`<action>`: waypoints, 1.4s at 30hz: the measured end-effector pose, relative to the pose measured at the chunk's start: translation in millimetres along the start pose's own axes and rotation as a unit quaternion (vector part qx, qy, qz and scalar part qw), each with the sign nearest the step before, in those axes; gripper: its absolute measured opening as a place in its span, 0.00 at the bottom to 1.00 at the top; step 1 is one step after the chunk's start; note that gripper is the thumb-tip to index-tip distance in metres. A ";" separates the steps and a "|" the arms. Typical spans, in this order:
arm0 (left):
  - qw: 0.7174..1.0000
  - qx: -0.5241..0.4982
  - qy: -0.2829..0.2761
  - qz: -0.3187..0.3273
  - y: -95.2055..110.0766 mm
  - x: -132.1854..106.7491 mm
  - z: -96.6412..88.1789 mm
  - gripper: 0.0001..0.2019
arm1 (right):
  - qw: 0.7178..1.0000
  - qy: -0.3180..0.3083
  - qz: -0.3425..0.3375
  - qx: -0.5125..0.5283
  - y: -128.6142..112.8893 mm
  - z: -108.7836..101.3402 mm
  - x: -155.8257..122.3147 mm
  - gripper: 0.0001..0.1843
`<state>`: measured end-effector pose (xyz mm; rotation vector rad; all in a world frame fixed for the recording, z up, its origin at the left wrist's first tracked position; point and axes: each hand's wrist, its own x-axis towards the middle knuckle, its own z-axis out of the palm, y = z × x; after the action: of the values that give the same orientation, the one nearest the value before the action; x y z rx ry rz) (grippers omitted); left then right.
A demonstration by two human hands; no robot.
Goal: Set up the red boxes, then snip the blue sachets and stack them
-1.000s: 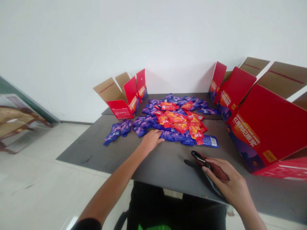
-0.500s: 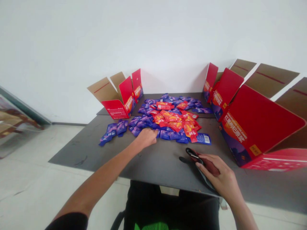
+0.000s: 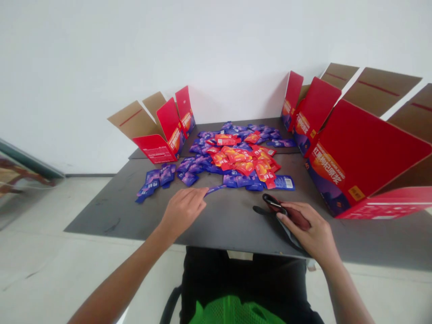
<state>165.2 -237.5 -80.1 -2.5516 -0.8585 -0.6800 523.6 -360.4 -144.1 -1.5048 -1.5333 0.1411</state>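
My left hand (image 3: 184, 208) pinches the end of a purple sachet (image 3: 216, 188), lifted just off the dark table (image 3: 219, 220) at the near edge of a pile of red and purple sachets (image 3: 236, 157). My right hand (image 3: 308, 229) lies closed over a dark red pouch (image 3: 295, 216) on the table's near edge. The pouch's open mouth (image 3: 272, 201) points toward the pile. A few purple sachets (image 3: 155, 180) lie apart to the left.
A small open red carton (image 3: 162, 135) stands at the back left. Several larger open red cartons (image 3: 354, 153) line the right side. A white wall is behind, and light floor lies to the left. My lap in dark clothing sits below the table edge.
My left hand drew back from the pile toward me with a purple sachet pinched in its fingers. My right hand stayed on the pouch. The view tilted down slightly.
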 end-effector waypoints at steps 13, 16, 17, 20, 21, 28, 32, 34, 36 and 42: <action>0.984 -0.090 -0.147 0.052 102.0 -44.9 13.2 0.26 | 0.999 0.021 0.026 -0.016 -9.6 0.6 0.9 0.16; 0.982 -0.133 -0.130 0.025 108.0 -51.1 17.4 0.25 | 0.999 0.019 0.026 -0.022 -9.8 1.3 0.4 0.16; 0.982 -0.146 -0.118 0.014 109.2 -54.3 18.2 0.25 | 0.999 0.016 0.025 -0.023 -9.8 1.7 0.3 0.16; 0.981 -0.179 -0.073 -0.009 111.1 -65.8 21.3 0.21 | 1.000 0.008 0.018 -0.023 -9.9 2.8 1.6 0.15; 0.980 -0.188 -0.058 -0.010 111.4 -69.4 22.8 0.20 | 1.000 0.010 0.015 -0.025 -10.8 3.1 3.0 0.15; 0.974 -0.226 -0.028 0.009 111.1 -80.9 33.7 0.19 | 0.999 0.027 -0.042 -0.008 -58.0 14.6 11.9 0.15; 0.975 -0.220 -0.043 0.009 112.0 -83.3 33.5 0.14 | 0.977 -0.142 -0.157 0.035 -93.5 42.7 -2.6 0.18; 0.976 -0.212 -0.038 0.010 112.3 -85.4 33.1 0.13 | 0.955 -0.220 -0.196 0.036 -94.7 58.5 -7.2 0.17; 0.978 -0.206 -0.031 0.020 112.5 -87.3 33.0 0.15 | 0.951 -0.234 -0.201 0.023 -82.6 69.9 -1.8 0.16; 0.985 -0.163 -0.041 0.045 119.2 -86.2 29.0 0.18 | 0.965 -0.157 -0.198 -0.076 -42.7 62.3 51.0 0.16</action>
<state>190.3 -352.9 -172.5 -2.9076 -0.7000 -0.7435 462.1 -296.5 -123.2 -1.3031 -2.1128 0.0282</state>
